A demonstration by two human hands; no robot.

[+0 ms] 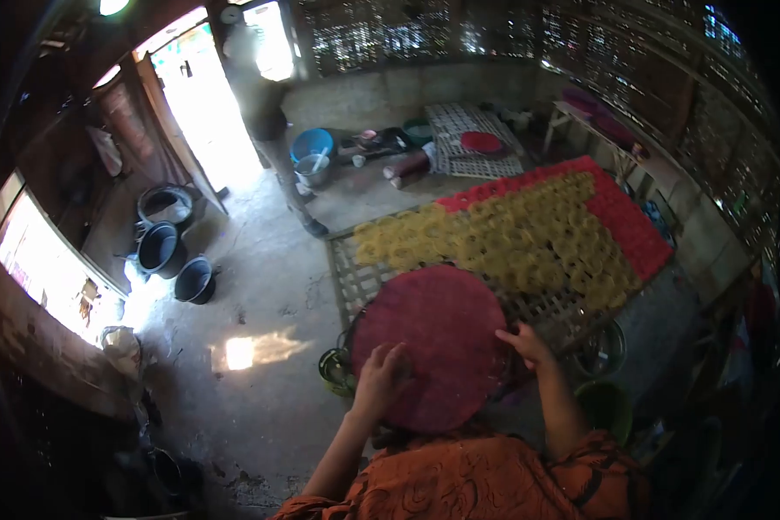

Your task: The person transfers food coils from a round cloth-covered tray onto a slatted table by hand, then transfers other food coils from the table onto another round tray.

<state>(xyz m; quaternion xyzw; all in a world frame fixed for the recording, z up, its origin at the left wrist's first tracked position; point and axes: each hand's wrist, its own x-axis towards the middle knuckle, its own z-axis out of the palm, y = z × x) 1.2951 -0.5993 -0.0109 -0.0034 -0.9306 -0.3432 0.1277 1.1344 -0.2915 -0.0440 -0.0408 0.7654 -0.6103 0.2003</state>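
Note:
A large round dark-red disc (438, 329) lies in front of my body, close against my orange patterned garment. My left hand (385, 378) is over the disc's lower left part, its fingers bent and held together; whatever may be under them is hidden. My right hand (527, 345) is at the disc's right rim, thumb and forefinger apart and pointing at it, with nothing visible between them. Just beyond the disc, many yellow, ring-shaped coils (503, 230) cover a woven lattice rack (360, 282) and part of a red cloth (626, 227).
A person (273, 130) stands near the bright doorway. Black tubs (160, 247) stand on the left floor. A blue basin (310, 143) and a second rack (451, 130) with a small red disc (481, 141) are at the back. A bench (611, 134) lines the right wall.

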